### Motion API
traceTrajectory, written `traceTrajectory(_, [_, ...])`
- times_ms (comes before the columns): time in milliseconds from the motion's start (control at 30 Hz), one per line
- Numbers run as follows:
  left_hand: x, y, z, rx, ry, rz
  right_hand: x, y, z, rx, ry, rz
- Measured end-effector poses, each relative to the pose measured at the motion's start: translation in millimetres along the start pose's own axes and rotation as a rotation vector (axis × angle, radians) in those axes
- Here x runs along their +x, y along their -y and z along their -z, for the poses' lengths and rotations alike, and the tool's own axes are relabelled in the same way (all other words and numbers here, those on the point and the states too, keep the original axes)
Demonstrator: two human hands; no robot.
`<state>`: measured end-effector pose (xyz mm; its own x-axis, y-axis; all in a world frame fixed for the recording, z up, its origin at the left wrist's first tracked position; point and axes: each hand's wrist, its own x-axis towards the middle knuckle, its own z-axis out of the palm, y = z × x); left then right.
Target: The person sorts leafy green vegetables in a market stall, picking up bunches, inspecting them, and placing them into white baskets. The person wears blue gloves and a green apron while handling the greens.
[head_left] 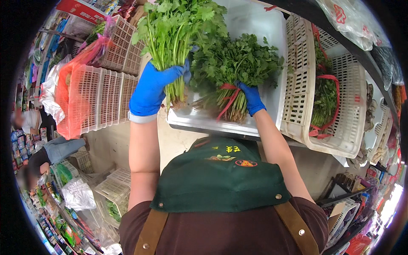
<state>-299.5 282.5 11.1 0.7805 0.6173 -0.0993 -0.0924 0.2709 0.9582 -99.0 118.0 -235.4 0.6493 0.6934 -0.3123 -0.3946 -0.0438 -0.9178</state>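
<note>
Green apron bib (221, 178) with brown straps fills the lower middle of the frame, closest to the camera, over a brown shirt. Both bare forearms rise from it toward the upper centre. Left hand (154, 89), in a blue glove, has its fingers (176, 72) closed around the stems of a tall bunch of light green leafy herbs (178, 25), held upright with the roots hanging just below the fist. Right hand (251, 98), also in a blue glove, has its fingers closed on the stems of a darker, bushier herb bunch (238, 59) tied with a red band (227, 100); this bunch lies tilted, its root end low, inside a white plastic tub (259, 25) in the upper centre. The two bunches touch at their leaves. Just right of the tub stands a white slatted crate (297, 97) holding more greens bound in red. At the upper left, another white crate (108, 97) is partly covered by an orange-red plastic bag (70, 89). Empty crates lie at the lower left.
</note>
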Motion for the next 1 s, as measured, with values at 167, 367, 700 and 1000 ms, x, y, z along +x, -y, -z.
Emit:
traceTrajectory(167, [-3.2,-1.6,3.2,-0.008,-0.013,-0.003,-9.0,15.5,-13.7,0.181,0.038,-0.085])
traceTrajectory(367, [-9.3,-6.6,5.2,0.069,-0.033,-0.011,-13.2,20.2,-26.6,0.315,0.158,-0.316])
traceTrajectory(700, [1.4,8.6,-4.9,0.100,-0.057,0.072,28.5,-47.2,-36.4,-0.149,0.305,-0.384])
traceTrajectory(1000, [-5.2,14.6,-13.4,0.056,-0.094,0.066,16.2,-27.0,-40.8,-0.223,0.346,-0.355])
